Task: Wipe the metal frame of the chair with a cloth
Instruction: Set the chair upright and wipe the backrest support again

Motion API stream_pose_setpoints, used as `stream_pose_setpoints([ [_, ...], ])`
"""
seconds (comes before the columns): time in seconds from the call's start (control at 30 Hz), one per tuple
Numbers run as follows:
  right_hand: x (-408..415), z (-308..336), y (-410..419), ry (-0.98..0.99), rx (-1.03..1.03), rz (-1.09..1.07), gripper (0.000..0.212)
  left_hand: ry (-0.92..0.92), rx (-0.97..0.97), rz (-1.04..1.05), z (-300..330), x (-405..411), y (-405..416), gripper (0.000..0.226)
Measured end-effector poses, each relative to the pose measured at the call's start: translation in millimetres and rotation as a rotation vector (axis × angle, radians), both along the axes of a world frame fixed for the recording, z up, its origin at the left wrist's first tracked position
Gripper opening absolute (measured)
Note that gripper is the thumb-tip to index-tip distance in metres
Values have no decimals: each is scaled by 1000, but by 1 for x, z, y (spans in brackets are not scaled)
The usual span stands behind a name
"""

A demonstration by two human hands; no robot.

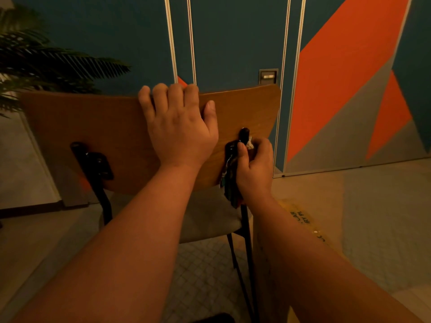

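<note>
Head view, left hand (179,127) gripping backrest (77,122), right hand (255,164) clutching cloth (231,183) (floor lettering unreadable)

There is one chair (77,127) with one wooden back. Two black metal brackets sit on that back, the left bracket (95,163) and the right bracket (242,136). Two hands are on the chair: the left hand (179,134) at the top of the back and the right hand (256,164) at the right bracket. One cloth (229,183) is at the right bracket too. One leafy plant (42,64) stands left of the chair. One metal door handle (268,76) is just above the chair back.
</note>
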State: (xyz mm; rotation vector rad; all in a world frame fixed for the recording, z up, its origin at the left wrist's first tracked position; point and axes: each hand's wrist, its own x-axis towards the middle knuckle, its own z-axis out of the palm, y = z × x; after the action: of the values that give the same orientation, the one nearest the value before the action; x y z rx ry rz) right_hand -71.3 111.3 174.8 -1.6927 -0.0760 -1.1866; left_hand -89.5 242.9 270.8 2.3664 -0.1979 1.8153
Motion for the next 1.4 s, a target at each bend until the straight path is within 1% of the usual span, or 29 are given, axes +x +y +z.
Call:
stream_pose_setpoints([
  [0.1,-2,15,-4,-68,61,-40,21,-2,-7,-14,0,0,0,41],
  [0.2,-8,17,-11,-71,85,-74,30,3,-5,-12,0,0,0,42],
  [0.3,-16,5,-15,-30,104,-81,21,-3,-8,-12,0,-1,0,41],
  [0.37,-20,-2,-15,-40,98,-64,15,2,-7,-10,0,-1,1,42],
  [0.6,-21,4,-11,-64,110,-17,23,3,-5,-13,0,-2,0,42],
  [0.73,-12,17,2,3,62,-32,30,4,0,-8,0,-2,0,43],
  [0.9,-6,18,-1,30,4,-71,17,-3,4,-10,0,-1,0,43],
  [1.2,-5,26,-5,74,1,-89,19,4,-2,-1,-1,0,-1,44],
  [1.4,-4,35,-10,137,-140,-143,22,-1,-5,-8,0,-1,0,44],
])
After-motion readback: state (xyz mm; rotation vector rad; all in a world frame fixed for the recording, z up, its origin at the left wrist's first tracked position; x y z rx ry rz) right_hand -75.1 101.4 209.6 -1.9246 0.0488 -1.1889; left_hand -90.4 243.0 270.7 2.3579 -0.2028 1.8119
